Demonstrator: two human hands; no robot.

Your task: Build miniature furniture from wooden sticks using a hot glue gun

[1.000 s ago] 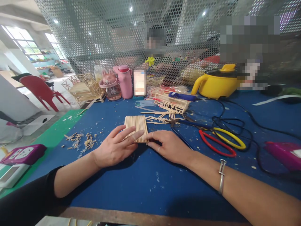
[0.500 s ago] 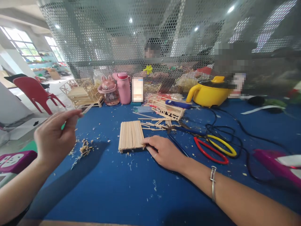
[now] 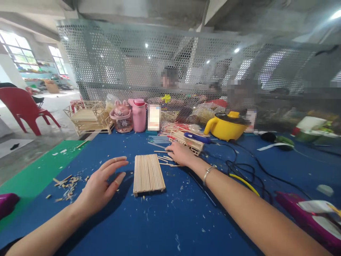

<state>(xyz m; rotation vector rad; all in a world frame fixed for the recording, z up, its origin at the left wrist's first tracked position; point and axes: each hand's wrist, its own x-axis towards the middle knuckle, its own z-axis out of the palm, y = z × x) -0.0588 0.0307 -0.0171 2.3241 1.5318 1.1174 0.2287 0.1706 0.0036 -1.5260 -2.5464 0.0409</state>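
Note:
A flat panel of wooden sticks glued side by side (image 3: 147, 173) lies on the blue table top (image 3: 170, 220). My left hand (image 3: 102, 183) hovers just left of the panel with its fingers stretched out and apart, holding nothing. My right hand (image 3: 181, 153) reaches farther back to the loose wooden sticks (image 3: 166, 159) beside a small stick frame (image 3: 186, 141); its fingertips rest among the sticks and I cannot see whether they grip one.
Behind stand a stick model house (image 3: 87, 119), pink bottles (image 3: 138, 114), a yellow pot (image 3: 226, 126), black cables (image 3: 245, 167) and a yellow ring (image 3: 243, 181). Wood scraps (image 3: 65, 183) lie at the left. People sit behind the mesh screen (image 3: 165, 71).
My left hand came down from mid-air to the table beside the panel. My right hand left the panel's corner and reached back to the loose sticks. The view tilted up.

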